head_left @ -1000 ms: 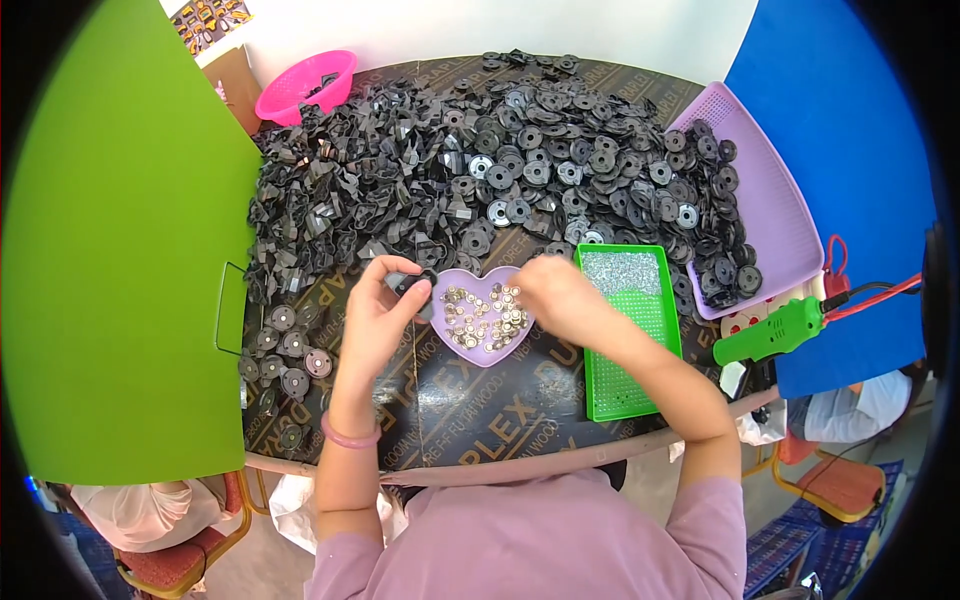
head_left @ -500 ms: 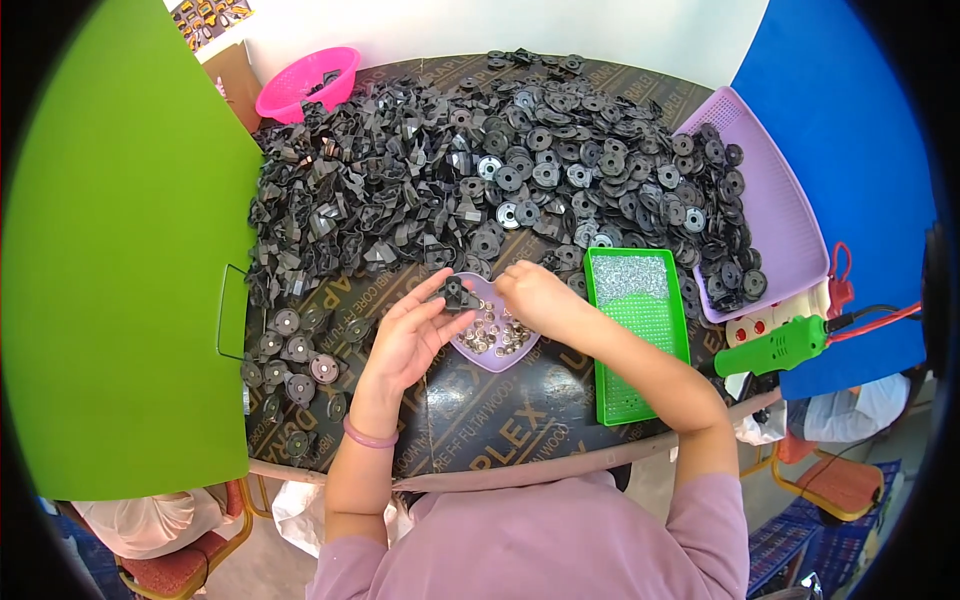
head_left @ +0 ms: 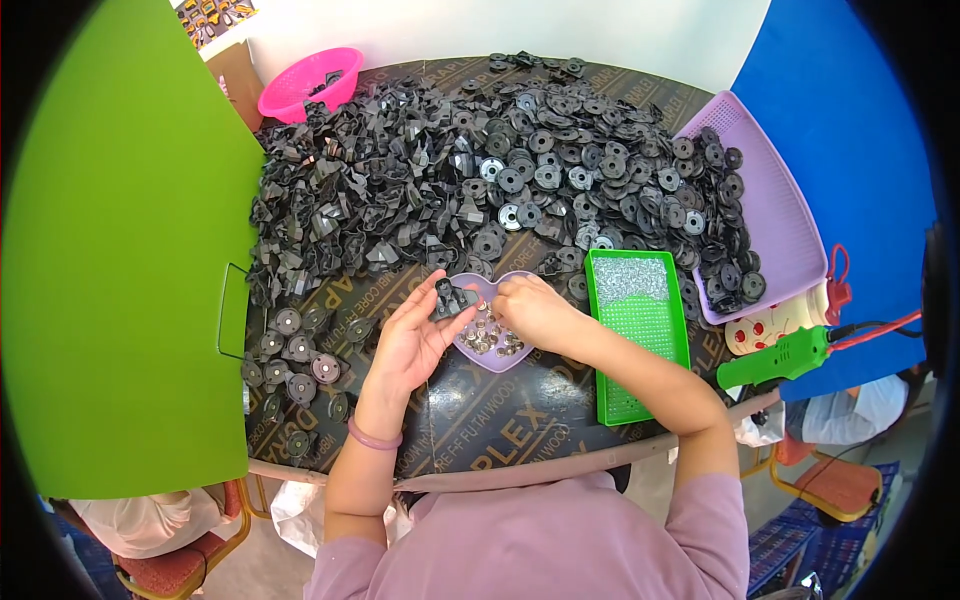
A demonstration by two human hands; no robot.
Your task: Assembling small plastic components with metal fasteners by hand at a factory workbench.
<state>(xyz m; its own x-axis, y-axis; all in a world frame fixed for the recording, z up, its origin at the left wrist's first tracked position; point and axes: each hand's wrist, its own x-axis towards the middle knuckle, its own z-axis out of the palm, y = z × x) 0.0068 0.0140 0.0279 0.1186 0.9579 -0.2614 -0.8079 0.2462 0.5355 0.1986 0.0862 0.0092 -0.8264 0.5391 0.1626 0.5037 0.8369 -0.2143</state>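
A small black part [head_left: 452, 297] is pinched in the left hand [head_left: 415, 340], now raised over the left edge of the heart-shaped dish [head_left: 520, 352]. The right hand [head_left: 535, 312], fingers bunched together, has been moved onto that part from the dish.

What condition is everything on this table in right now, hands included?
Left hand: holding a small black part.
Right hand: fingers down in the heart-shaped dish.
Heart-shaped dish: part full of small metal pieces.
Green tray: silvery bits at its far end.
Pink basket: nearly empty.
Purple tray: partly covered with black discs.
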